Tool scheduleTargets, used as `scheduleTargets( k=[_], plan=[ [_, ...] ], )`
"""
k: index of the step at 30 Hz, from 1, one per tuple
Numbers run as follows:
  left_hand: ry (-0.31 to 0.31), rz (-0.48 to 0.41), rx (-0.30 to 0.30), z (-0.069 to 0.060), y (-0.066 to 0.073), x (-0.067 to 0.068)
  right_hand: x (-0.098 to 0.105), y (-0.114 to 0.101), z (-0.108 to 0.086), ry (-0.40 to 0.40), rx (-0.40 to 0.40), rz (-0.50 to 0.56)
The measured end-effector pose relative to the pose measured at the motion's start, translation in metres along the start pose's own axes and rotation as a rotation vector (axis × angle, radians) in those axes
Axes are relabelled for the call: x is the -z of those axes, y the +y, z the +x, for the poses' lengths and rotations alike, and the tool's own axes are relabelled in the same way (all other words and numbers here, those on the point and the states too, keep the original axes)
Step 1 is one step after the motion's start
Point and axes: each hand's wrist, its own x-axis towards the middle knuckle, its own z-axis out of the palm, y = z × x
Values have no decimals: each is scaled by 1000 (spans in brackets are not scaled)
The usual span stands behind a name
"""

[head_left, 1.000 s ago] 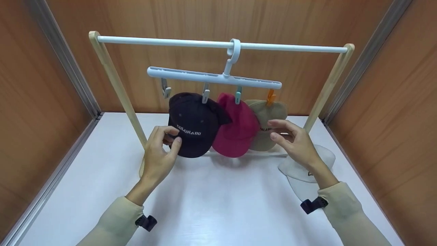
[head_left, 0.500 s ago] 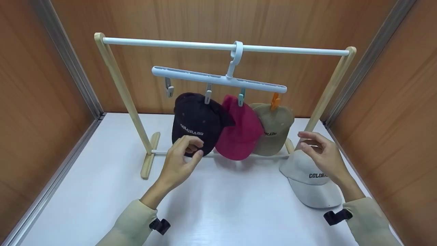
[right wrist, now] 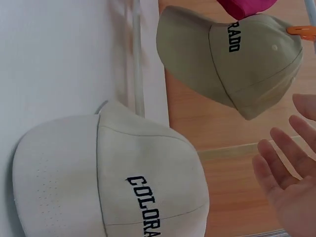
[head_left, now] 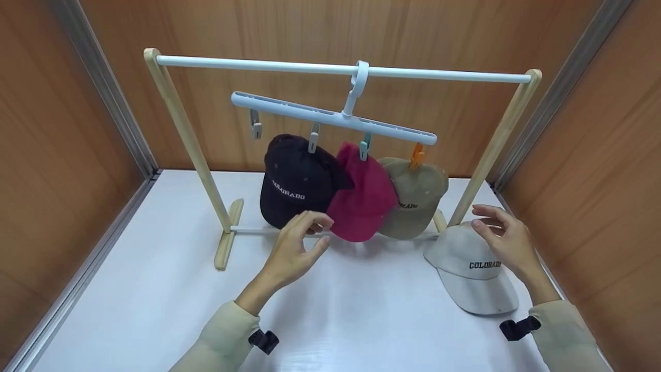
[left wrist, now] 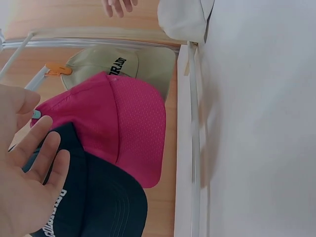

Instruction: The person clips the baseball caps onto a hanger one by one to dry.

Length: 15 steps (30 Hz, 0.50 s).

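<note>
My left hand, fingers loosely bent and holding nothing, hovers in front of the lower edge of a dark navy cap. Over a pale grey cap that lies on the table at the right, my right hand is raised with nothing in it. The navy cap, a crimson cap and an olive cap hang overlapping from a light blue clip hanger. A grey clip, a teal clip and an orange clip hold them. The hanger tilts down to the right.
The hanger hooks over the white rail of a wooden-legged rack. A spare grey clip dangles at the hanger's left end. A low crossbar joins the rack's feet on the white table. Wood panels surround it.
Both hands have moved rightward and down, the right one from the olive cap to above the pale grey cap. The hanger's left end has risen and its right end dropped.
</note>
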Motion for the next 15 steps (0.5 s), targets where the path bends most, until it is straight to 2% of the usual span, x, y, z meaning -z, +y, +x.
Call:
scheduleTargets(
  k=[9,15],
  plan=[
    [1,9,41,4,6,-24,-2,41,24,-20,-12,-102],
    [-11,-2,52,7,10,-40,-6,65,39,-39,-1,-111]
  ],
)
